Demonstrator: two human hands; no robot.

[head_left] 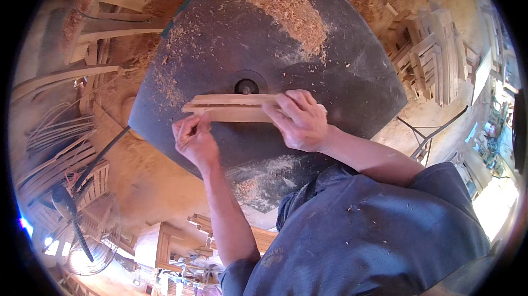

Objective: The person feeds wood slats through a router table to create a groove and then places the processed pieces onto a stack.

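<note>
A pale wooden strip (pixel 236 114) with a groove along its length lies crosswise on a dark machine table (pixel 352 90). Its far edge is right beside a round opening in the table with a cutter spindle (pixel 246 86) standing in it; whether they touch I cannot tell. At the strip's left end, my left hand (pixel 196 141) is closed, thumb and fingers pinching the near edge. My right hand (pixel 302 122) wraps over the other end from above, its fingers bent across the wood and hiding that end.
Wood shavings (pixel 286 13) are heaped on the table's far side, with finer dust (pixel 264 172) near my body. Stacked wooden pieces (pixel 440 57) stand on the right. Curved boards (pixel 71 79) and a caged fan (pixel 91 235) are at the left.
</note>
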